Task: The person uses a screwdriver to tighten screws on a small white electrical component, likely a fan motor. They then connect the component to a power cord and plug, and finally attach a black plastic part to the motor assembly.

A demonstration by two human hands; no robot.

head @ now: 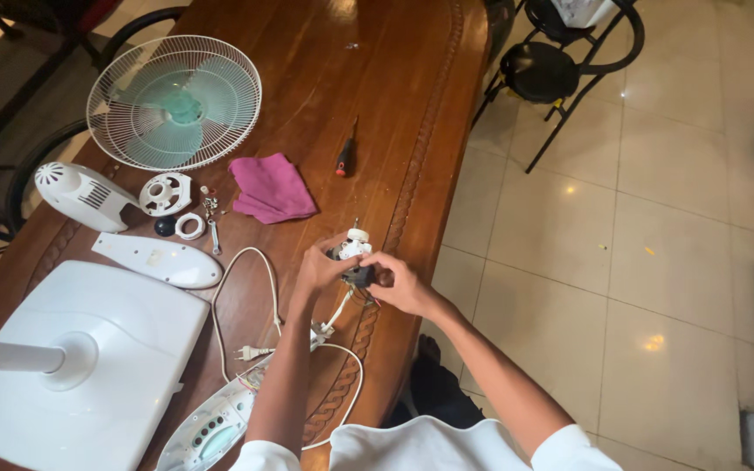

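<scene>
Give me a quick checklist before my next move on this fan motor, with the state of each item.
1. Both hands on the fan motor: left hand and right hand grip it: ok.
2. Motor over the table, near the edge: ok.
3. Screwdriver lies apart, beyond the pink cloth: ok.
4. Plug lies loose on the table: ok.
5. Small screws beside the white ring: cannot tell if all are there.

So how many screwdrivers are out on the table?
1: a screwdriver with a red-and-black handle, lying beside the pink cloth. Others may be hidden behind the fan parts.
</scene>
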